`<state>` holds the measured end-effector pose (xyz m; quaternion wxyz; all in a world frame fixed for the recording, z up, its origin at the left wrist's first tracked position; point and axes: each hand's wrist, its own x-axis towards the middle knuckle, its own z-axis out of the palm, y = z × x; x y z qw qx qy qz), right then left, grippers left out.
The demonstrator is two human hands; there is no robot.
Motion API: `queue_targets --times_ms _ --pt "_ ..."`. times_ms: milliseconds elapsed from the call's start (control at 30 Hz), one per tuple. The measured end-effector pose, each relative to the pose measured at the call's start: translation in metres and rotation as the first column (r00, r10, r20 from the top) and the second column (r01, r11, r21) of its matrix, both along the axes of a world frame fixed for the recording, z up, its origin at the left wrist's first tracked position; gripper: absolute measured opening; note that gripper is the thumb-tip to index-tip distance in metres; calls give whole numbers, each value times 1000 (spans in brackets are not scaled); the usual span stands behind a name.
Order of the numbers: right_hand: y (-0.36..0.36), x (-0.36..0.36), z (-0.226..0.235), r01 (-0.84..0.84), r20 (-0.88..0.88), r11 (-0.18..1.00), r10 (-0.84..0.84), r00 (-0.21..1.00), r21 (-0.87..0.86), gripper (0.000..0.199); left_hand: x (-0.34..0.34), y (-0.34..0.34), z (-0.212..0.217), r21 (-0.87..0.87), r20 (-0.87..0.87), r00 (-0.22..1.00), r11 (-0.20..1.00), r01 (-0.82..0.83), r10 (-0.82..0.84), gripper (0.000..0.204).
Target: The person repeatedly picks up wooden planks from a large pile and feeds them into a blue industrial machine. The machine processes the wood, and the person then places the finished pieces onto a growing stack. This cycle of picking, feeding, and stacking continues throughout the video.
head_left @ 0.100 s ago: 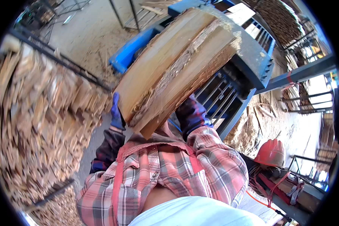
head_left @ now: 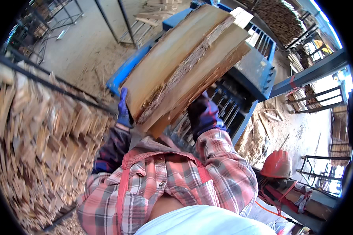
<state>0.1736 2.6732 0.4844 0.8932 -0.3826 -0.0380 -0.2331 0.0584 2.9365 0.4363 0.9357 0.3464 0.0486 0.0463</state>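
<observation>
A stack of rough wooden boards (head_left: 174, 55) with bark along the edges slants away in front of my body. My left hand (head_left: 123, 107), in a purple glove, grips its near left corner, thumb up along the side and fingers hidden underneath. Under the right side of the stack is my right hand (head_left: 203, 109), also gloved; its fingers are mostly covered by the wood. The far end of the boards lies above a blue machine (head_left: 257, 72) with a slatted metal bed; whether they touch it I cannot tell.
A tall pile of split wood pieces (head_left: 47, 145) stands at my left behind a dark metal rail (head_left: 55, 84). A red hard hat (head_left: 277, 164) sits at the right, beside a blue-grey beam (head_left: 310, 72). Wood scraps (head_left: 264, 125) and sawdust litter the floor.
The boards have shifted slightly forward and right over the machine, hiding more of its top. Both hands keep their hold. The whole view has turned a little.
</observation>
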Motion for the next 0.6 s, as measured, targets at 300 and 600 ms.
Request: queue_targets --times_ms 300,600 --pt "124 -448 -45 539 290 828 -559 777 154 39 -189 24 -77 567 23 992 815 -114 123 102" --pt "275 -862 -302 619 419 -115 -828 373 -777 46 -637 192 -224 717 686 704 334 -611 -185 59"
